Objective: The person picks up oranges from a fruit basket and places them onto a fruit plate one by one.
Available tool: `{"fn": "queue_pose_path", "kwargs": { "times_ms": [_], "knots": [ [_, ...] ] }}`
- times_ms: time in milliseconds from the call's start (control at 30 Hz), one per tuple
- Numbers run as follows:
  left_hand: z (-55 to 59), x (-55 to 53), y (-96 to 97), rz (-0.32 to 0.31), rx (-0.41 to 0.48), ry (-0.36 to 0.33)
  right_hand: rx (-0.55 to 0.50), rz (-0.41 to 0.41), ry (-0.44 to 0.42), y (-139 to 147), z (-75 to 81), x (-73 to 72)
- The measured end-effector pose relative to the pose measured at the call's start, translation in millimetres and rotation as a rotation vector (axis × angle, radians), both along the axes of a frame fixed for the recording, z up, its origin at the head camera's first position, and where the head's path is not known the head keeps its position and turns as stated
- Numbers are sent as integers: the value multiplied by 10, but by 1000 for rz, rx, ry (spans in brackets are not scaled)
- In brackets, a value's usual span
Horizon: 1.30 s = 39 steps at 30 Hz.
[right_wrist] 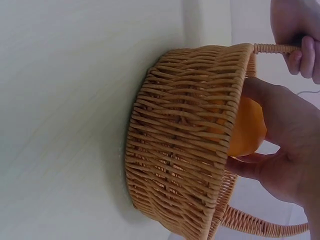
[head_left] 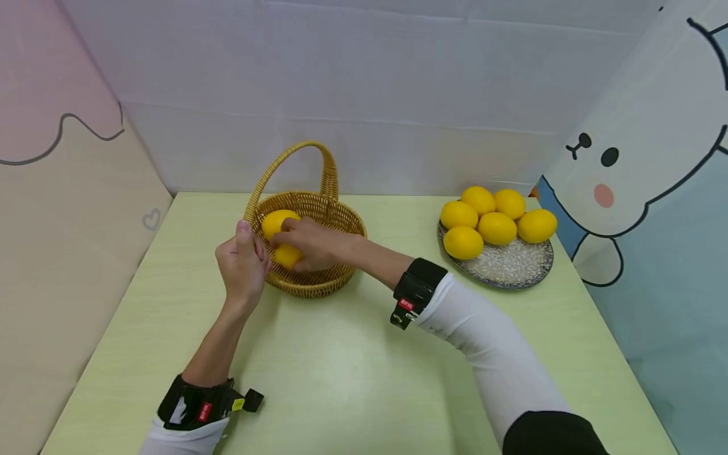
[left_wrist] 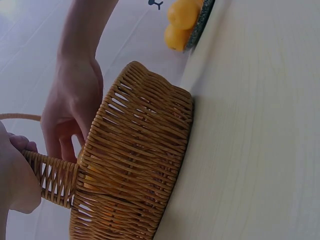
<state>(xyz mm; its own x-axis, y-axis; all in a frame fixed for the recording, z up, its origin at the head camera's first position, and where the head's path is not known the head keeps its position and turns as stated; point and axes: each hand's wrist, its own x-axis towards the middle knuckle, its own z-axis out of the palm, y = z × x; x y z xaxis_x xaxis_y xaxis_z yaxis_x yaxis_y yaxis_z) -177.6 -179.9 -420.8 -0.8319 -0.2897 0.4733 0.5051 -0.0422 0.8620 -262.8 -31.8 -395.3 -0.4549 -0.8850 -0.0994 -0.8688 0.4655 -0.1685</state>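
Observation:
A woven wicker basket (head_left: 309, 287) with a tall arched handle (head_left: 328, 170) stands at the back left of the table. My left hand (head_left: 243, 265) grips the handle low on its left side. Inside the basket, my right hand (head_left: 318, 245) holds a yellow lemon (head_left: 288, 255) between thumb and fingers. The right wrist view shows that lemon (right_wrist: 248, 127) just above the rim, partly behind the wicker. Another lemon (head_left: 279, 222) lies in the basket beyond my fingers. How many lie deeper is hidden by the weave and my hand.
On the right, a speckled grey plate (head_left: 509, 268) with a dark rim bears several lemons (head_left: 497, 229), some near its back edge. The pale table (head_left: 352, 379) ends at a white backdrop (head_left: 398, 151). Printed panels flank both sides.

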Motion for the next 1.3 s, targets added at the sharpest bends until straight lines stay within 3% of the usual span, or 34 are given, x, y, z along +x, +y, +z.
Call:
{"fn": "queue_pose_path", "kwargs": {
  "times_ms": [500,733,1033,1300],
  "knots": [
    [16,-22,-19,-1,15,-21,-331,-69,86,282,233,-21],
    [10,-46,-30,15,-5,3,-494,-40,74,348,248,18],
    [3,-69,-40,6,2,11,-509,-67,56,436,232,18],
    [33,-76,-27,2,4,10,-518,-142,60,731,240,-15]
  ]
}}
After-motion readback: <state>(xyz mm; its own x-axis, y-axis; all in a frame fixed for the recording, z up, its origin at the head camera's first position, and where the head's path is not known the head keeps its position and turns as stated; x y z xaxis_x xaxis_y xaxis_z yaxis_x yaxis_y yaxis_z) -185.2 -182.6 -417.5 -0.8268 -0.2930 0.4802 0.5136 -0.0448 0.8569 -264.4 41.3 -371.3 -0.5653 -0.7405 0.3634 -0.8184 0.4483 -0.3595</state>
